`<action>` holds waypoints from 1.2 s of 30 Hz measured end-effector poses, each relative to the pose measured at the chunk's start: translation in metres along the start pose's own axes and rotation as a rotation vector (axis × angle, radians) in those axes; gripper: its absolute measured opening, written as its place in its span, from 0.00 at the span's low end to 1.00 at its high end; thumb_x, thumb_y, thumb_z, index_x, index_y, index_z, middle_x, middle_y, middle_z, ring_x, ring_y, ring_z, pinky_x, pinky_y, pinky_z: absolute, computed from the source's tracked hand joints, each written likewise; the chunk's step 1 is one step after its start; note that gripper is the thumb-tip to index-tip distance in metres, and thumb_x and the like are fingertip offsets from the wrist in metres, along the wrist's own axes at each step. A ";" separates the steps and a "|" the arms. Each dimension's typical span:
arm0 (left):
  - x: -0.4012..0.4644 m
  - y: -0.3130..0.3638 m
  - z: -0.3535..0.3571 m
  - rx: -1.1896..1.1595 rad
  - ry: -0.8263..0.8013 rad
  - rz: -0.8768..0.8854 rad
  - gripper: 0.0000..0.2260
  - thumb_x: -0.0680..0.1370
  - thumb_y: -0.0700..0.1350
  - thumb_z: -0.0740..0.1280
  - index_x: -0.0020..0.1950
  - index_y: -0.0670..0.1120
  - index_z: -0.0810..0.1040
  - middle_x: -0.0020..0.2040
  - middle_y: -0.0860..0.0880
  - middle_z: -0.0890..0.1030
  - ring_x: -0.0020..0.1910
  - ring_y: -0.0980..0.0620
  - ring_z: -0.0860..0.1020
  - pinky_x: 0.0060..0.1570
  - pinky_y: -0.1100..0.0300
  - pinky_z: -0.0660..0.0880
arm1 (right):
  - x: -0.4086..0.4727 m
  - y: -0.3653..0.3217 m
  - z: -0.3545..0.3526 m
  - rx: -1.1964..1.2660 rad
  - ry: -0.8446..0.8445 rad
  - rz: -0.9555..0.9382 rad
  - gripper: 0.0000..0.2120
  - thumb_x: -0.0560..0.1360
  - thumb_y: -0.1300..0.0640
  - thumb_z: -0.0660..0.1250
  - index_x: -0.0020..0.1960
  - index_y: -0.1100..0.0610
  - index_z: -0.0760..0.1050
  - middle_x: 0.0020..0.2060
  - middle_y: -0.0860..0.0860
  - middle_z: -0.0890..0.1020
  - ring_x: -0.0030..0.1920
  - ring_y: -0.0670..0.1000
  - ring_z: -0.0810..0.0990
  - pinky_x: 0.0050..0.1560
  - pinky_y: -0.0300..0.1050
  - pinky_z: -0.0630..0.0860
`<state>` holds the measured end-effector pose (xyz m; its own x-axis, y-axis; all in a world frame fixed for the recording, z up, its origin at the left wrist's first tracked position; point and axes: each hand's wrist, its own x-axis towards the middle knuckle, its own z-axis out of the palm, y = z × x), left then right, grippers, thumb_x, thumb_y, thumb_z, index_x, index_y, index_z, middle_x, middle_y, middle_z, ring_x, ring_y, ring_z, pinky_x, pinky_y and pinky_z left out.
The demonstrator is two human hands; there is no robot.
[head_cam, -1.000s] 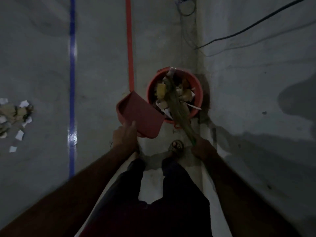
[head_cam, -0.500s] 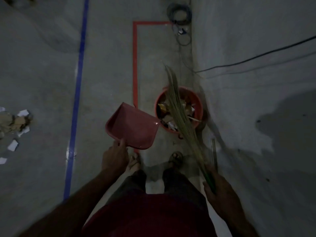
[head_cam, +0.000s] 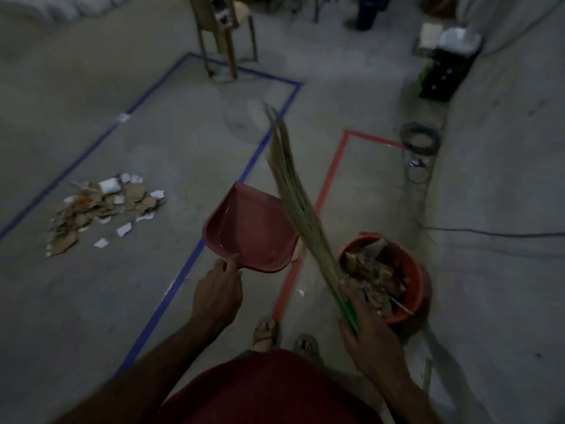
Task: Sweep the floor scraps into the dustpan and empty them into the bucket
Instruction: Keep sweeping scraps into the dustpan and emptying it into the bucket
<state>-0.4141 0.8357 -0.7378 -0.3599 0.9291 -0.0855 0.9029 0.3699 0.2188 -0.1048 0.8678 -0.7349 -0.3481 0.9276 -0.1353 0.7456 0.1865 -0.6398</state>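
My left hand (head_cam: 217, 293) grips the handle of a red dustpan (head_cam: 252, 229), held empty in the air in front of me. My right hand (head_cam: 368, 338) grips the green handle of a straw broom (head_cam: 293, 191), whose bristles point up and away. An orange bucket (head_cam: 412, 270) full of leaves and paper scraps stands on the floor beside my right hand. A pile of dry leaves and paper scraps (head_cam: 101, 206) lies on the grey floor to the left, inside a blue tape outline.
Blue tape lines (head_cam: 171, 289) and a red tape outline (head_cam: 330, 182) mark the floor. A wooden chair (head_cam: 226, 35) stands far ahead. A coiled cable (head_cam: 420, 142) and a black crate (head_cam: 443, 75) lie by the right wall. My sandalled feet (head_cam: 284, 335) are below.
The view has swung up and left, away from the bucket. The dustpan has moved off the bucket and the broom has lifted out of it. The scrap pile has come into fuller view.
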 end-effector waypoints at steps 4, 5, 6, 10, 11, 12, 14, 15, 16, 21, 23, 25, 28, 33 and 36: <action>-0.021 -0.006 -0.025 0.041 0.071 -0.112 0.13 0.82 0.45 0.63 0.66 0.48 0.72 0.49 0.45 0.77 0.37 0.44 0.77 0.33 0.57 0.62 | 0.031 -0.016 0.000 0.000 -0.060 -0.124 0.29 0.79 0.48 0.65 0.77 0.41 0.59 0.60 0.50 0.78 0.56 0.54 0.79 0.51 0.53 0.79; -0.026 -0.009 -0.028 0.045 0.088 -0.141 0.13 0.81 0.45 0.64 0.65 0.48 0.73 0.49 0.45 0.77 0.37 0.44 0.77 0.33 0.57 0.61 | 0.040 -0.023 0.001 0.004 -0.081 -0.158 0.29 0.80 0.47 0.63 0.78 0.39 0.56 0.57 0.49 0.78 0.52 0.53 0.79 0.48 0.54 0.79; -0.032 -0.012 -0.031 0.046 0.100 -0.179 0.12 0.81 0.45 0.64 0.65 0.47 0.74 0.48 0.45 0.77 0.37 0.45 0.77 0.33 0.57 0.61 | 0.048 -0.031 0.003 0.012 -0.110 -0.192 0.30 0.80 0.46 0.62 0.78 0.36 0.53 0.54 0.48 0.78 0.49 0.52 0.79 0.44 0.53 0.79; -0.054 -0.029 -0.038 0.049 0.157 -0.322 0.12 0.80 0.45 0.66 0.64 0.47 0.74 0.47 0.45 0.77 0.33 0.50 0.69 0.32 0.58 0.61 | 0.070 -0.066 0.015 0.042 -0.175 -0.298 0.31 0.81 0.46 0.61 0.78 0.35 0.49 0.55 0.48 0.77 0.48 0.51 0.79 0.42 0.50 0.79; -0.059 -0.034 -0.039 0.051 0.166 -0.353 0.12 0.81 0.45 0.66 0.64 0.47 0.74 0.46 0.45 0.77 0.32 0.51 0.67 0.32 0.58 0.61 | 0.074 -0.074 0.020 0.045 -0.186 -0.319 0.31 0.81 0.46 0.61 0.79 0.36 0.50 0.56 0.49 0.77 0.48 0.52 0.79 0.42 0.52 0.79; -0.064 -0.039 -0.042 0.053 0.178 -0.382 0.12 0.81 0.45 0.65 0.64 0.47 0.73 0.46 0.45 0.77 0.32 0.50 0.68 0.31 0.57 0.61 | 0.077 -0.082 0.025 0.048 -0.203 -0.341 0.31 0.81 0.47 0.61 0.79 0.37 0.51 0.55 0.49 0.77 0.48 0.52 0.79 0.43 0.53 0.79; -0.074 -0.051 -0.046 0.054 0.199 -0.434 0.12 0.81 0.45 0.65 0.64 0.47 0.72 0.45 0.45 0.77 0.31 0.49 0.71 0.31 0.57 0.62 | 0.081 -0.097 0.036 0.032 -0.249 -0.373 0.31 0.81 0.47 0.62 0.79 0.40 0.53 0.54 0.49 0.77 0.48 0.52 0.79 0.42 0.51 0.78; -0.078 -0.059 -0.048 0.053 0.208 -0.462 0.12 0.81 0.44 0.64 0.64 0.48 0.72 0.45 0.45 0.76 0.30 0.50 0.70 0.30 0.57 0.63 | 0.083 -0.105 0.041 0.011 -0.266 -0.395 0.31 0.81 0.47 0.63 0.80 0.42 0.54 0.53 0.50 0.77 0.48 0.52 0.79 0.41 0.49 0.77; -0.082 -0.066 -0.050 0.054 0.219 -0.489 0.11 0.81 0.44 0.64 0.64 0.47 0.72 0.44 0.45 0.76 0.30 0.51 0.68 0.29 0.58 0.62 | 0.084 -0.113 0.046 -0.009 -0.280 -0.419 0.31 0.80 0.48 0.63 0.80 0.43 0.54 0.52 0.50 0.78 0.47 0.52 0.78 0.40 0.48 0.76; -0.093 -0.105 -0.058 0.071 0.256 -0.585 0.14 0.80 0.43 0.66 0.65 0.44 0.73 0.43 0.44 0.76 0.29 0.52 0.65 0.29 0.58 0.61 | 0.087 -0.153 0.075 -0.059 -0.315 -0.515 0.32 0.79 0.45 0.60 0.80 0.41 0.52 0.51 0.50 0.77 0.44 0.51 0.78 0.38 0.52 0.79; -0.095 -0.122 -0.059 0.074 0.274 -0.613 0.13 0.80 0.43 0.67 0.64 0.44 0.74 0.43 0.44 0.76 0.29 0.51 0.65 0.29 0.58 0.62 | 0.089 -0.167 0.089 -0.076 -0.336 -0.544 0.32 0.79 0.43 0.59 0.80 0.42 0.53 0.52 0.50 0.77 0.45 0.51 0.79 0.39 0.52 0.79; -0.097 -0.139 -0.060 0.068 0.291 -0.632 0.12 0.79 0.42 0.68 0.62 0.44 0.74 0.41 0.44 0.76 0.28 0.51 0.66 0.29 0.58 0.62 | 0.092 -0.185 0.103 -0.092 -0.356 -0.555 0.32 0.79 0.44 0.60 0.80 0.43 0.53 0.53 0.50 0.77 0.46 0.52 0.79 0.40 0.52 0.79; -0.101 -0.173 -0.061 0.039 0.290 -0.674 0.12 0.80 0.43 0.66 0.63 0.44 0.73 0.42 0.44 0.76 0.29 0.53 0.65 0.29 0.58 0.62 | 0.094 -0.212 0.126 -0.114 -0.386 -0.586 0.32 0.80 0.46 0.62 0.80 0.43 0.53 0.52 0.50 0.77 0.45 0.50 0.78 0.41 0.49 0.79; -0.097 -0.255 -0.058 0.007 0.284 -0.699 0.13 0.80 0.44 0.66 0.64 0.44 0.74 0.43 0.44 0.76 0.29 0.50 0.68 0.29 0.58 0.63 | 0.104 -0.269 0.176 -0.189 -0.397 -0.639 0.33 0.80 0.46 0.62 0.80 0.41 0.51 0.50 0.49 0.76 0.42 0.48 0.77 0.39 0.45 0.78; -0.090 -0.312 -0.058 -0.014 0.268 -0.685 0.14 0.79 0.44 0.67 0.64 0.44 0.75 0.43 0.44 0.76 0.30 0.45 0.74 0.29 0.58 0.64 | 0.110 -0.310 0.212 -0.224 -0.413 -0.655 0.33 0.80 0.45 0.61 0.80 0.38 0.48 0.49 0.47 0.75 0.41 0.47 0.77 0.38 0.43 0.76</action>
<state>-0.6774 0.6363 -0.7422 -0.8889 0.4570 0.0332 0.4530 0.8655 0.2139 -0.4943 0.8437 -0.7118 -0.9033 0.4211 -0.0817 0.3981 0.7521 -0.5252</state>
